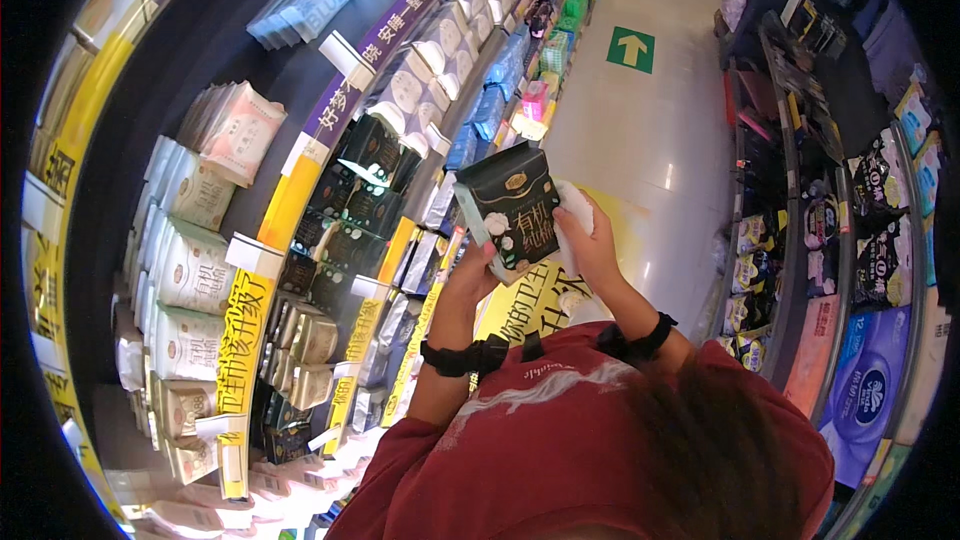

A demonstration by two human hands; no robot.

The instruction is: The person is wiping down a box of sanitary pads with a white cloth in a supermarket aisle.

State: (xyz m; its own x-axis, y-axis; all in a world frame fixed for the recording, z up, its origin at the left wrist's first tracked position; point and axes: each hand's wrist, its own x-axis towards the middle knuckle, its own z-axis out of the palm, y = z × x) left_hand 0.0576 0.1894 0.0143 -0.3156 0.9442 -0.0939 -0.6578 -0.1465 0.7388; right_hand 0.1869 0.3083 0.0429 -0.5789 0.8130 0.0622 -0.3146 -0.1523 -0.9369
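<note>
A black packet of sanitary pads with printed white cotton flowers is held up in front of my chest, its printed face towards me. My left hand grips its lower left corner, the thumb on the edge. At the packet's right side is my right hand, which holds a white cloth or tissue pressed against that edge. What the fingers behind the packet do is hidden. Similar black packets stand on the shelf to the left.
Shelves with pale packets and yellow price strips line the left side. On the right, another shelf holds black packets and a purple tissue pack. The aisle floor runs ahead, with a green arrow sign.
</note>
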